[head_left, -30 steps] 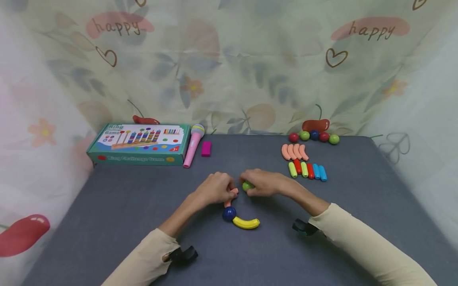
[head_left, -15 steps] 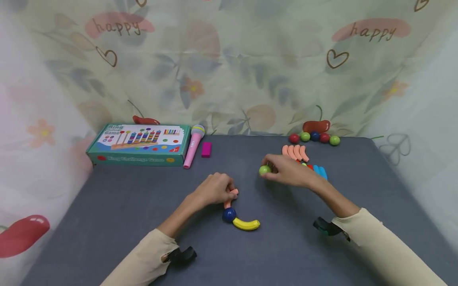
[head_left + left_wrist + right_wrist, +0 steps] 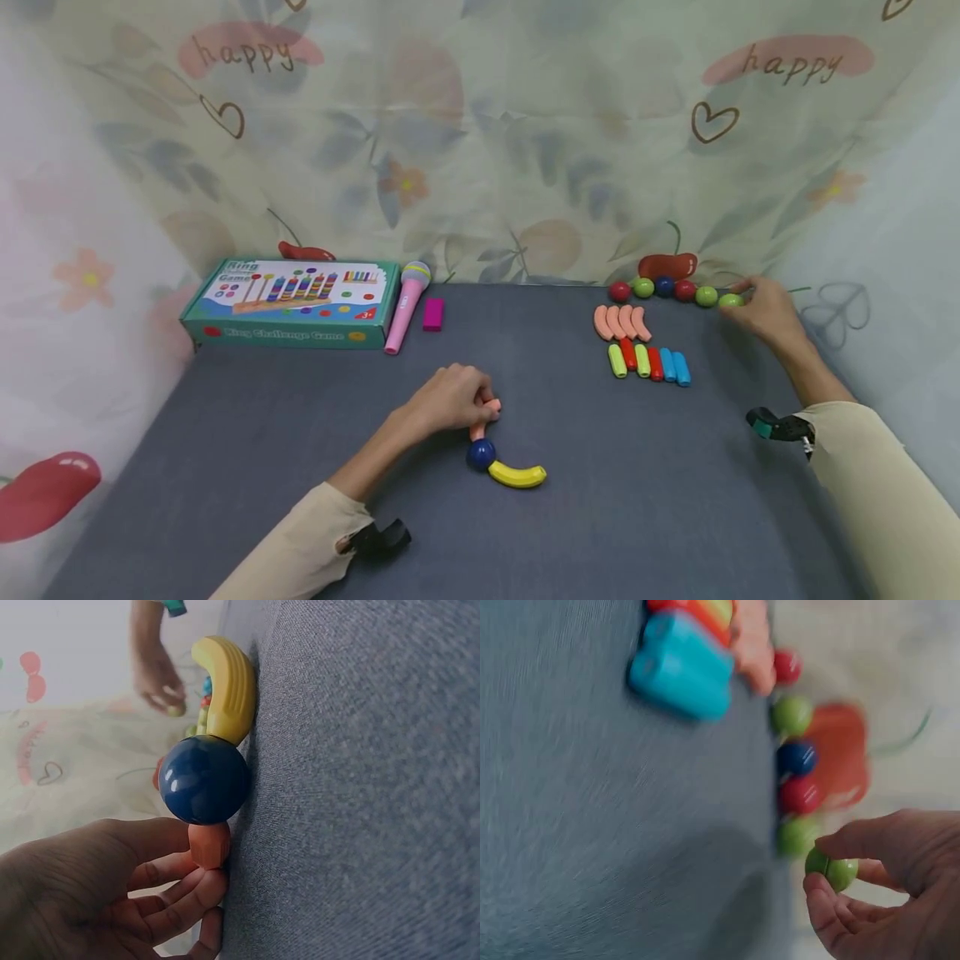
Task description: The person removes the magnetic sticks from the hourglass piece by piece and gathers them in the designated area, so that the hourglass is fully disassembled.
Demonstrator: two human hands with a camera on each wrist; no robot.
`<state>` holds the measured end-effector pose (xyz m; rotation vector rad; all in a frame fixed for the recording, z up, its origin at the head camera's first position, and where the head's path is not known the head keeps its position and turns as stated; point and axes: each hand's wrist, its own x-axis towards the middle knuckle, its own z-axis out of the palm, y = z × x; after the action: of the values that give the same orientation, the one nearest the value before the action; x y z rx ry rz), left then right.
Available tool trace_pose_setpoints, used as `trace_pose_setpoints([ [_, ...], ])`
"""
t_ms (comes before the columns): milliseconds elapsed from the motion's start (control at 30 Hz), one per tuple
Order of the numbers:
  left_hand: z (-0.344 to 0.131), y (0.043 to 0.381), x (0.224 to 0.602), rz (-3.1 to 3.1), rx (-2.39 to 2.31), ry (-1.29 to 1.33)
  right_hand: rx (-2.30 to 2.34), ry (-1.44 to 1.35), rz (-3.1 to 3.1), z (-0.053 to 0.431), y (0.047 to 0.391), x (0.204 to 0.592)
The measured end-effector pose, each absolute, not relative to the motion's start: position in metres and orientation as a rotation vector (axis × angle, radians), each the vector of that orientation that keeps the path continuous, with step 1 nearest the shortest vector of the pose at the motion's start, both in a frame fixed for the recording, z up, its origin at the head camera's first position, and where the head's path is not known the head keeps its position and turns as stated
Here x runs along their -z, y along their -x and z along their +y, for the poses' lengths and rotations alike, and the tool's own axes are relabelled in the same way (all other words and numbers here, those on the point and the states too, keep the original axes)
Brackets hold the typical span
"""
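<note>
My left hand (image 3: 452,396) pinches a curved salmon-pink stick (image 3: 209,846) at mid-table. One end of that stick meets a dark blue ball (image 3: 481,454), and a yellow curved stick (image 3: 517,476) joins the ball's other side, lying to the right. At the far right, my right hand (image 3: 772,312) holds a green ball (image 3: 832,869) between thumb and fingers. It is beside the right end of a row of red, green and blue balls (image 3: 684,291) along the back edge. In the right wrist view the held ball shows a groove.
Several pink curved sticks (image 3: 622,322) lie before the ball row, with short green, red and blue sticks (image 3: 656,364) nearer. At the back left stand a game box (image 3: 288,304), a pink toy microphone (image 3: 406,308) and a magenta block (image 3: 433,315). A printed cloth (image 3: 495,167) hangs behind.
My right hand has carried the green ball from near the left hand, back and right to the end of the ball row. The left hand stays on the pink stick.
</note>
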<state>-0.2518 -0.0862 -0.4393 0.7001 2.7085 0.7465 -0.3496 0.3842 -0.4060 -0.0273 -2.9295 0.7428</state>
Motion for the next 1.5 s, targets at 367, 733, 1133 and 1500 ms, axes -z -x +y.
trace_pose_setpoints([
  [367,-0.086,0.254,0.435,2.686,-0.734,-0.694,-0.929,0.374,-2.843,0.399,0.366,0.446],
  [733,-0.083,0.254,0.437,2.655,-0.748,-0.663,-1.115,0.553,-2.795,0.391,0.381,0.446],
  [1133,-0.087,0.255,0.435,2.639,-0.758,-0.64,-1.105,0.445,-2.872,0.395,0.392,0.449],
  [1500,-0.097,0.259,0.439,2.575,-0.886,-0.668,-1.163,0.301,-2.912,0.405,0.389,0.445],
])
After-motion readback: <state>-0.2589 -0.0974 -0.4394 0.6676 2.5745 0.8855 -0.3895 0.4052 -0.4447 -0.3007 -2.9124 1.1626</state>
